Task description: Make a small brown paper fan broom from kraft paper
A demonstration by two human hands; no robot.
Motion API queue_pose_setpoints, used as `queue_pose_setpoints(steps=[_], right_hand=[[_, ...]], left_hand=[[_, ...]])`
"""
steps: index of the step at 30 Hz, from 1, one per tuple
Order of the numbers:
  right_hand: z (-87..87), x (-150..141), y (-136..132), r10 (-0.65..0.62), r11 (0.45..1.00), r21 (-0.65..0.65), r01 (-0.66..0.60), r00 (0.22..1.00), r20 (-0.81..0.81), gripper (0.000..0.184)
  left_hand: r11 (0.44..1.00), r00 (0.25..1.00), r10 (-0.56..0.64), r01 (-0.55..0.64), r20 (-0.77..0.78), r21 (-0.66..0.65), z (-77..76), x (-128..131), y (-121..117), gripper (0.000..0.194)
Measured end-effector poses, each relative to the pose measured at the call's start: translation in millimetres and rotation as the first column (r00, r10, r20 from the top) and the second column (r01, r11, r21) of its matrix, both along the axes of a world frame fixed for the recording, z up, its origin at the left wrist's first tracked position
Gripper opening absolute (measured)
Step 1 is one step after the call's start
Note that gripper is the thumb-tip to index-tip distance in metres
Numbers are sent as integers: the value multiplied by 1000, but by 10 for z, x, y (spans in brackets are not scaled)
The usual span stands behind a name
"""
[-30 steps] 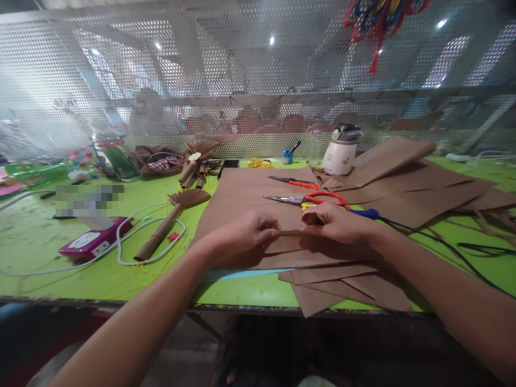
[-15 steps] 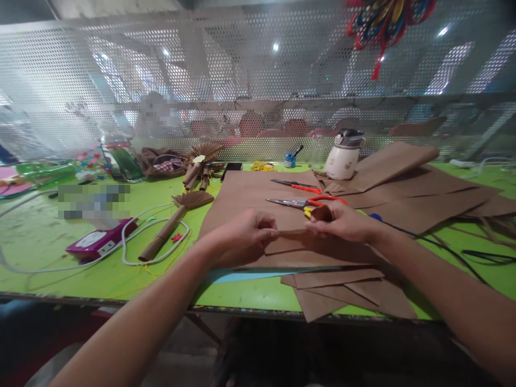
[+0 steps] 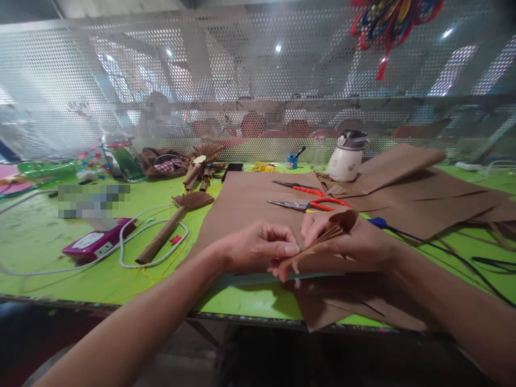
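Note:
My left hand (image 3: 268, 244) pinches one end of a pleated strip of brown paper (image 3: 328, 232) between thumb and fingertips. Around the folds of the same paper my right hand (image 3: 350, 242) is closed, and the folds fan out above its thumb. Both hands hang over the near part of a large brown paper sheet (image 3: 250, 201). Just beyond them lie scissors with red handles (image 3: 330, 203) and a second pair of scissors with orange-red handles (image 3: 308, 190). The blue tool handle (image 3: 379, 222) with a black cord rests behind my right wrist.
To the left lie a rolled-paper stick with a pleated fan top (image 3: 163, 234), a white cable (image 3: 121, 244) and a purple power strip (image 3: 99, 239). A white bottle (image 3: 344, 158) and a blue jar (image 3: 291, 161) stand at the back. Brown sheets (image 3: 427, 199) spread over the right.
The paper, earlier stretched between my hands, is now gathered into folds. My left hand has moved right to meet my right hand, and my right hand has turned, bringing the pleats into view.

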State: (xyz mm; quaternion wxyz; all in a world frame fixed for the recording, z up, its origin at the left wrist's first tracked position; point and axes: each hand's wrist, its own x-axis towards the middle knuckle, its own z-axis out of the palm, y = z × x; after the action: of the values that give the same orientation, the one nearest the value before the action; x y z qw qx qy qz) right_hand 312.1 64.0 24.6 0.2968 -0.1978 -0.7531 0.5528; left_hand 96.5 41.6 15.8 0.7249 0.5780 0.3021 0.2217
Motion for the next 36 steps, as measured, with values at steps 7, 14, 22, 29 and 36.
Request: queue_pose_setpoints(steps=[7, 14, 22, 29, 36], right_hand=[[-68, 33, 40, -138, 985, -99, 141, 990, 38, 21], [-59, -15, 118, -187, 931, 363, 34, 899, 396, 19], [-290, -99, 254, -313, 846, 532, 22, 829, 463, 24], [-383, -118, 320, -336, 778, 628, -4, 842, 422, 20], [-426, -113, 343, -329, 743, 668, -42, 846, 419, 19]], left_hand=[[964, 978, 208, -199, -33, 177, 2, -21, 89, 28], [857, 917, 353, -239, -184, 456, 13, -11, 91, 30], [734, 790, 443, -48, -424, 678, -69, 26, 125, 25], [582, 659, 534, 168, -530, 796, -99, -7, 209, 21], [557, 632, 525, 251, -570, 792, -131, -37, 238, 19]])
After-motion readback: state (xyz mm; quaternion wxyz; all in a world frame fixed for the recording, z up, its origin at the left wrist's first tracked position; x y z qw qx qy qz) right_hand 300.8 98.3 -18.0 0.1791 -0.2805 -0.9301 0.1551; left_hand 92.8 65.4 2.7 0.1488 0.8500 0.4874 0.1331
